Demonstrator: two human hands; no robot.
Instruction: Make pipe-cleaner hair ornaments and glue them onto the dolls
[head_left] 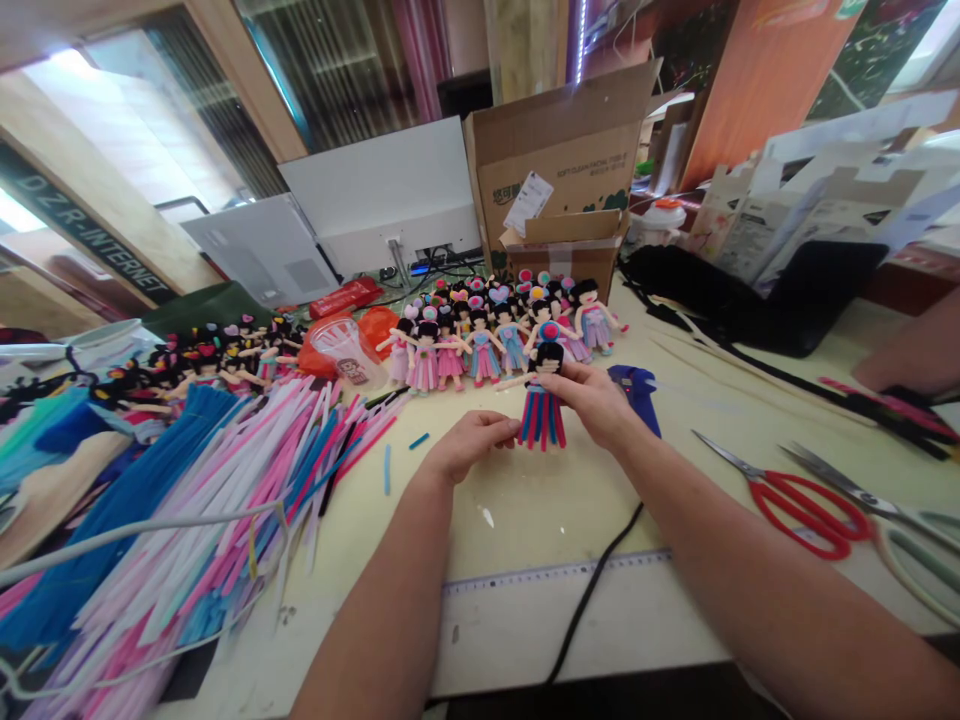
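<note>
A pipe-cleaner doll (541,415) with black hair and a pink-and-blue striped skirt is held upright above the table. My right hand (596,400) grips it by the upper body, thumb and fingers closed at its side. At the lower left of the skirt, my left hand (480,440) pinches the skirt's edge between thumb and fingers. Directly behind stand several finished-looking dolls (480,350) in pink and blue dresses. A blue tool (637,395), partly hidden by my right hand, lies beyond it.
Bundles of coloured pipe cleaners (217,500) cover the left side, with more dolls (217,360) behind. Red-handled scissors (806,510) and a pale-handled pair (892,510) lie at right. A ruler (555,574) and black cable (592,590) are in front; a cardboard box (555,160) stands behind.
</note>
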